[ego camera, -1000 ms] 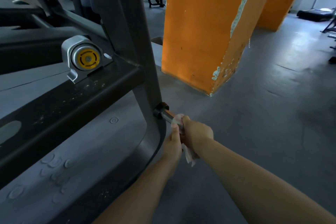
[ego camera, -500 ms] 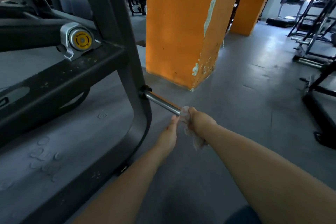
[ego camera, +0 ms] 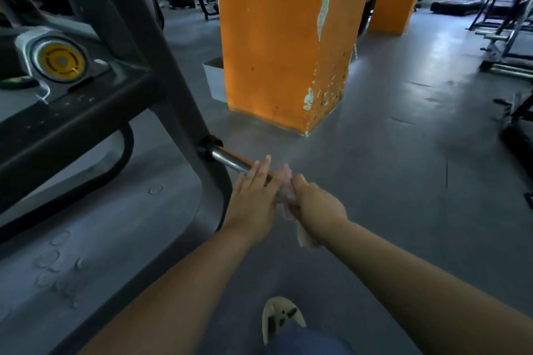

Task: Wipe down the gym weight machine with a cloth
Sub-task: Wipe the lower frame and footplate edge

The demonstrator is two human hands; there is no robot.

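The dark grey frame of the weight machine (ego camera: 173, 89) fills the left side, with a yellow-capped pivot (ego camera: 60, 59) on its cross beam. A chrome weight peg (ego camera: 230, 160) sticks out from the frame's upright toward me. My right hand (ego camera: 317, 202) grips a white cloth (ego camera: 285, 196) wrapped round the outer end of the peg; a loose tail of cloth hangs below my wrist. My left hand (ego camera: 253, 196) lies with straight fingers over the peg, just inside the cloth. The peg's tip is hidden under hands and cloth.
An orange pillar (ego camera: 282, 37) with chipped paint stands just beyond the peg, a white box (ego camera: 213, 78) at its left foot. More gym racks (ego camera: 507, 32) line the right side. My shoe (ego camera: 281, 317) shows at the bottom on the grey floor.
My left hand has moved up from beside the cloth to lie flat over the peg. My right hand stays at the peg's outer end with the cloth. The view has tilted down.
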